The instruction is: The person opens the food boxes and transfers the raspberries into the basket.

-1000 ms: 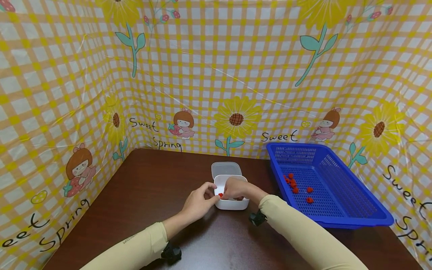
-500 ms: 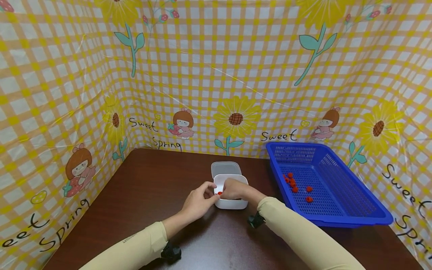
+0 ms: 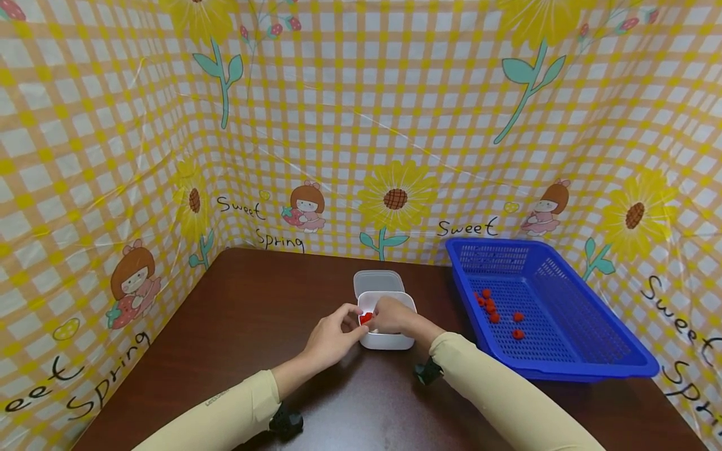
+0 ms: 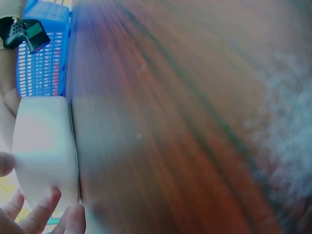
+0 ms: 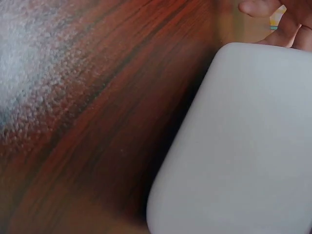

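Observation:
In the head view a small white box (image 3: 388,342) stands mid-table, and my left hand (image 3: 333,335) grips its left side, thumb at the front rim. The left wrist view shows that hand's fingertips against the white wall (image 4: 44,146). My right hand (image 3: 393,315) reaches down into the box with bent fingers, their tips hidden inside. Red raspberry-like pieces (image 3: 366,318) show in the left part of the box, right beside those fingers. Whether the right hand pinches one I cannot tell. The right wrist view is mostly filled by the box's outer wall (image 5: 239,141).
A pale translucent lid (image 3: 379,283) lies just behind the box. To the right, a blue perforated basket (image 3: 570,369) holds several red raspberry-like pieces (image 3: 489,307) toward its left side. A checked, sunflower-printed cloth (image 3: 361,125) hangs around the dark wooden table (image 3: 265,294).
Inside the box, more red shows beside my right fingers than before. My right hand has shifted very slightly; my left hand stays in place at the box.

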Tool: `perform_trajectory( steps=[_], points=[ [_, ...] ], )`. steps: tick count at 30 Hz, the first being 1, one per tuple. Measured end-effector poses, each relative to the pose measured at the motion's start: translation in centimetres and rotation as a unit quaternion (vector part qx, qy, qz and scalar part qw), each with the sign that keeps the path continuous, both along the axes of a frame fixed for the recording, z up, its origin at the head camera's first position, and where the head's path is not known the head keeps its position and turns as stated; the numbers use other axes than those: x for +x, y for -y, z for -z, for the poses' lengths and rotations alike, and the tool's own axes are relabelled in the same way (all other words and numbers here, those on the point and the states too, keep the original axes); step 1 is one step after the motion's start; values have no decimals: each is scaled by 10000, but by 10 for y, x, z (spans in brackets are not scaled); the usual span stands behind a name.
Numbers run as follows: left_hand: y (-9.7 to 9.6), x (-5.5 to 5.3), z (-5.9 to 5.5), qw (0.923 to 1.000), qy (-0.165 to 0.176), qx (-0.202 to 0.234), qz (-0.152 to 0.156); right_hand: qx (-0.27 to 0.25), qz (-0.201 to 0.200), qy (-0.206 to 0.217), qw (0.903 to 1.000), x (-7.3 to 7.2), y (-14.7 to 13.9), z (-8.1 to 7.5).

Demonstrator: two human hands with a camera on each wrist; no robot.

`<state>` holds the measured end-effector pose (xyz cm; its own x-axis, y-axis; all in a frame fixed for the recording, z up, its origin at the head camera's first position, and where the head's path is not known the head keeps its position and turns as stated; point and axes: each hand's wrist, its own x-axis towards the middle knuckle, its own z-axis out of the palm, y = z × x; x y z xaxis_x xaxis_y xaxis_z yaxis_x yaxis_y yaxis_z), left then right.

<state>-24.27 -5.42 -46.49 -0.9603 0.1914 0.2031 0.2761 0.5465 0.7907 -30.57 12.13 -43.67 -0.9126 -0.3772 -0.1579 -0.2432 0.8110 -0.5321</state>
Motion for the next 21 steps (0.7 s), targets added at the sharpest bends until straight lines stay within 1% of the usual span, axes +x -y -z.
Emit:
perform_trajectory(
  steps=[3, 7, 10, 21],
  points=[
    [0, 0, -1, 10000, 11, 2, 20, -60, 207, -120, 9997, 0, 1, 1],
    [0, 0, -1, 10000, 47, 19, 2, 25, 459, -285, 9985, 0, 2, 2],
    [1, 0, -2, 10000, 64, 19, -5, 74, 546, -396, 9977, 0, 2, 3],
    [0, 0, -2, 9999, 82, -24, -61, -153, 817, -603, 9947, 2, 2, 3]
  ],
)
